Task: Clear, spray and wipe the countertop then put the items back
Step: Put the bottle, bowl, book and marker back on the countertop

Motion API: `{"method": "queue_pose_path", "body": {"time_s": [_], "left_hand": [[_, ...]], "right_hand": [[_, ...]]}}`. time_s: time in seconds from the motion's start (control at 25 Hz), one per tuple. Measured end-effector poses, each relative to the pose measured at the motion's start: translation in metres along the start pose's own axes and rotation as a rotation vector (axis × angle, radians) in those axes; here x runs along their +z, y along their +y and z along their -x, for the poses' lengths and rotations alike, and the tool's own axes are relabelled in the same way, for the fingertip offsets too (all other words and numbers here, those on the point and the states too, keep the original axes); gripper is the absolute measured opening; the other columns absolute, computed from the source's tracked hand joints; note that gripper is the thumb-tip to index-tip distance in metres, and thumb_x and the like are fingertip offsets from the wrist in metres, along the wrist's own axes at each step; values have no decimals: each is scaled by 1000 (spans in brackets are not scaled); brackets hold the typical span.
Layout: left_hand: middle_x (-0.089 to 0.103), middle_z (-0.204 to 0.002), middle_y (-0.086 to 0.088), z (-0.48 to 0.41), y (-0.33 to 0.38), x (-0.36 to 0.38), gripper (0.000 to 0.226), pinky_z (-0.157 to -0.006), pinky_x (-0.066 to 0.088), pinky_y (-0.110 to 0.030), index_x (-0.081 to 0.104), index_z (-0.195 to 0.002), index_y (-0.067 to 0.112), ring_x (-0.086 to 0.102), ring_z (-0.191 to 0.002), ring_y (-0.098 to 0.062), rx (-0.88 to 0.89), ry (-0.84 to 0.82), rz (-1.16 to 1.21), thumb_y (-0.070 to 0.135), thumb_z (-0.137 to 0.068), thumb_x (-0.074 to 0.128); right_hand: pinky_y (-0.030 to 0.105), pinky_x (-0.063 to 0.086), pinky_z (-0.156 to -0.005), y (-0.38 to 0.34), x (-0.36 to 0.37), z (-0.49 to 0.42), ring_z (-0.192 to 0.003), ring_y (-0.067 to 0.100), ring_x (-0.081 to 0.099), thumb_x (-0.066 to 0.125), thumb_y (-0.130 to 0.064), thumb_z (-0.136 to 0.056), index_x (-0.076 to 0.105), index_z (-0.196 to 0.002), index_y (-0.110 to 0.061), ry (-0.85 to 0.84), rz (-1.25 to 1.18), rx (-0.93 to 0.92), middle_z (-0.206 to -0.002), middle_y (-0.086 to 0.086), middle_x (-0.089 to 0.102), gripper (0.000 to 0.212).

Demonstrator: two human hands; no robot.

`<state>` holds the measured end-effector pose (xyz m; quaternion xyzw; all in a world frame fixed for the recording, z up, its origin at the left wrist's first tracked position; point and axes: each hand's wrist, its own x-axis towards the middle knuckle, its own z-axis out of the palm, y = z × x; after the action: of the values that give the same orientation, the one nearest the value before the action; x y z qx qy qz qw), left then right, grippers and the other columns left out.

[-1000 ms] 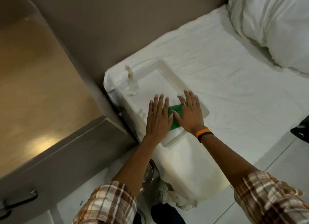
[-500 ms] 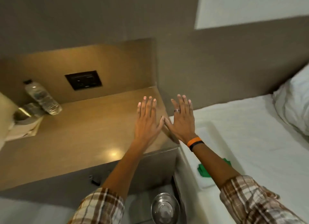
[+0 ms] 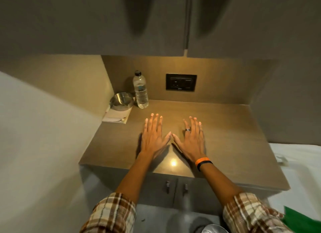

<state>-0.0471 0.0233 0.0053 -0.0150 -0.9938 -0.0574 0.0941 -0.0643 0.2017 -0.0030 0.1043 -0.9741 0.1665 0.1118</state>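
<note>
flat hands [image 3: 171,140] over smooth countertop [image 3: 225,128]

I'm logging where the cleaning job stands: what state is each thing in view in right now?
left hand: open, flat over the countertop, empty
right hand: open, flat, empty
water bottle: upright, capped, at the back left
steel bowl: upright, on a napkin, back left corner
countertop: not cleared yet
lower cabinet doors: shut
upper cabinet doors: shut
green cloth: lying off the counter, lower right
</note>
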Motion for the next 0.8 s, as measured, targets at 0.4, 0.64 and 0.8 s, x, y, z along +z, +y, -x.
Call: {"method": "queue_pose_path", "body": {"time_s": [0.4,0.64,0.8], "left_hand": [[7,-168,-11,-21,-123,44,90,-128,6,-47,11,-159,12,0,-156,-23,-41,-142,102,72,-93,21],[9,-167,-16,-25,-127,50,94,-127,3,-48,7,-159,9,0,-156,-27,-18,-165,73,75,-92,7],[9,-167,-17,-25,-127,53,98,-127,3,-49,7,-159,8,-1,-156,-28,-10,-142,70,77,-89,-1]], "right_hand": [[44,34,-123,-137,79,-121,-148,30,34,60,-50,-95,30,-155,-11,-103,-283,1,-161,14,32,77],[45,52,-104,-183,97,-181,-125,26,59,76,-40,-86,43,-143,-18,-33,-636,213,-135,7,61,69],[43,56,-95,-188,106,-191,-112,27,68,77,-40,-85,55,-130,-16,72,-660,315,-120,7,71,55]]}}
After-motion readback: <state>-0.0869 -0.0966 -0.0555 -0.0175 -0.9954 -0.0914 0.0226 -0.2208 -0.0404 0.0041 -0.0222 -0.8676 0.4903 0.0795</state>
